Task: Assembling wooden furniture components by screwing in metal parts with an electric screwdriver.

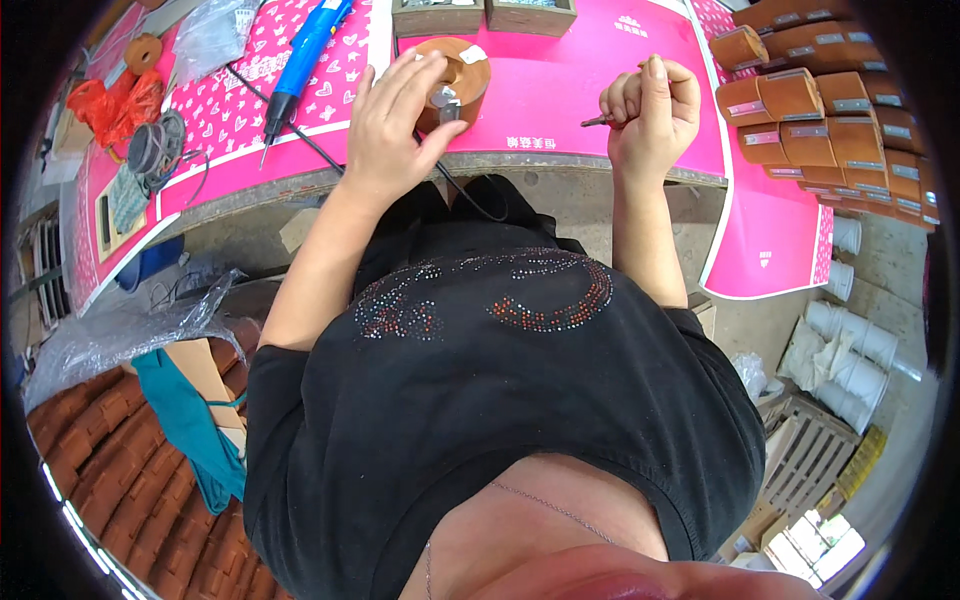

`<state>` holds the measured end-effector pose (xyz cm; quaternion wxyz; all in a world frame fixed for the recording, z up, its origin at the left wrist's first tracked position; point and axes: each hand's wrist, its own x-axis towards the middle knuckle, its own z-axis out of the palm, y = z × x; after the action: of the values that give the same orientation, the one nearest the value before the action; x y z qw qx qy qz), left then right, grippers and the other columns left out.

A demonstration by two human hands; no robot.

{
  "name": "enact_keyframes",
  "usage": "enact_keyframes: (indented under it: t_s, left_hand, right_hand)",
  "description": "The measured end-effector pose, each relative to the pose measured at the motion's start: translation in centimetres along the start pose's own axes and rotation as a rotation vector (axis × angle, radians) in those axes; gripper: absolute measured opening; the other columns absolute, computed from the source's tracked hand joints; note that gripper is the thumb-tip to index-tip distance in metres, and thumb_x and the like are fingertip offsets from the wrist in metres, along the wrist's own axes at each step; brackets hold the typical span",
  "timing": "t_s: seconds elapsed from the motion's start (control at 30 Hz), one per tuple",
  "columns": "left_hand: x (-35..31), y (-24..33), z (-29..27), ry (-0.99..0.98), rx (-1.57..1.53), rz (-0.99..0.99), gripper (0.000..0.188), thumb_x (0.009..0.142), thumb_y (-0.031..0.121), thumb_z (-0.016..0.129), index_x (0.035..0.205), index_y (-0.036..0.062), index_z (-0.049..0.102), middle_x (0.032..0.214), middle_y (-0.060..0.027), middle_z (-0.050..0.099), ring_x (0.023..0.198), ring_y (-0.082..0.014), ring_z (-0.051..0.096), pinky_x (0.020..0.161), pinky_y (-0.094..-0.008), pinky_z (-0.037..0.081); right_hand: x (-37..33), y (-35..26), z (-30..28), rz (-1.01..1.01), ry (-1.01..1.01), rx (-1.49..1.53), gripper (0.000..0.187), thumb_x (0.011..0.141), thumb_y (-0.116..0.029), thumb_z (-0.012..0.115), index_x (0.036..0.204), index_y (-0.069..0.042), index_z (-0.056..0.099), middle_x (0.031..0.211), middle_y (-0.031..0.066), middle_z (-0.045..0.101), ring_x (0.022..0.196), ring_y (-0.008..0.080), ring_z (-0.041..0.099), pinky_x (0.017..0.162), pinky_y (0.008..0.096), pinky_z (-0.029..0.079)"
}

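While the left hand (393, 125) spreads its fingers over one ring (478, 90), the right hand (648, 110) clenches one rod (594, 122); two boxes (533, 21) stand beyond the left fingertips.

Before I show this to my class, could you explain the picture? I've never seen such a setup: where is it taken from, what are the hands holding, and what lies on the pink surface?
There is no robot here, just two bare hands. The one picture comes from a wide fisheye camera worn on the head, looking down, so straight edges bend.

The left hand is open, its fingers over the left side of a brown ring. The right hand is closed around a thin dark piece, too small to identify.

On the pink sheet also lie a blue tool and two wooden boxes. Brown pieces are stacked at the right.
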<state>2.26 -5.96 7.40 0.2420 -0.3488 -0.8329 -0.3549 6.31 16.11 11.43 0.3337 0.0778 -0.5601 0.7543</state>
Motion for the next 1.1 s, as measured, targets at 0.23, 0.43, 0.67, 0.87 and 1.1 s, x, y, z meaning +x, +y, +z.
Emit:
enact_keyframes:
  t_s: [0.23,0.43,0.67,0.87,1.1]
  left_hand:
    - [-0.2,-0.4,1.4,-0.025,-0.059,0.008,0.039,0.063,0.013,0.074,0.098,0.0024,0.060,0.117,-0.0100,0.056,0.120,-0.0372,0.041,0.096,-0.0415,0.039]
    - [0.3,-1.5,-0.9,-0.354,-0.352,0.147,0.038,0.065,0.009,0.072,0.101,0.0044,0.059,0.122,-0.0089,0.054,0.127,-0.0342,0.035,0.101,-0.0425,0.035]
    - [1.6,1.5,-1.8,-0.197,-0.117,0.065,0.044,0.059,0.022,0.077,0.097,0.0067,0.060,0.122,-0.0093,0.052,0.120,-0.0352,0.042,0.097,-0.0447,0.036]
    - [0.5,2.6,3.6,0.080,-0.038,-0.049,0.048,0.057,0.023,0.078,0.095,0.0028,0.057,0.108,-0.0153,0.056,0.109,-0.0364,0.049,0.090,-0.0451,0.038]
    - [0.4,2.6,3.8,0.156,-0.078,-0.070,0.041,0.056,0.019,0.080,0.082,0.0036,0.052,0.104,-0.0168,0.057,0.105,-0.0371,0.052,0.088,-0.0455,0.039]
  right_hand:
    - [0.4,0.3,1.7,0.014,-0.097,0.041,0.008,0.092,-0.010,0.048,0.086,-0.006,0.051,0.051,-0.0010,0.035,0.042,0.0090,0.036,0.040,0.0253,0.035]
    - [0.3,-0.1,1.7,0.021,-0.097,0.086,0.009,0.092,-0.010,0.047,0.086,-0.006,0.052,0.050,-0.0009,0.034,0.041,0.0089,0.034,0.040,0.0258,0.033]
    - [0.7,0.0,2.9,-0.016,-0.182,0.136,0.010,0.093,-0.011,0.046,0.086,-0.007,0.052,0.051,-0.0005,0.034,0.042,0.0087,0.033,0.040,0.0256,0.033]
    - [0.7,2.4,5.8,0.077,-0.064,0.259,0.007,0.093,-0.009,0.045,0.087,-0.006,0.047,0.051,-0.0009,0.034,0.039,0.0070,0.030,0.038,0.0218,0.030]
    - [0.3,4.2,6.1,0.102,-0.122,0.203,0.007,0.093,-0.009,0.047,0.086,-0.006,0.046,0.053,-0.0014,0.038,0.040,0.0062,0.033,0.039,0.0212,0.032]
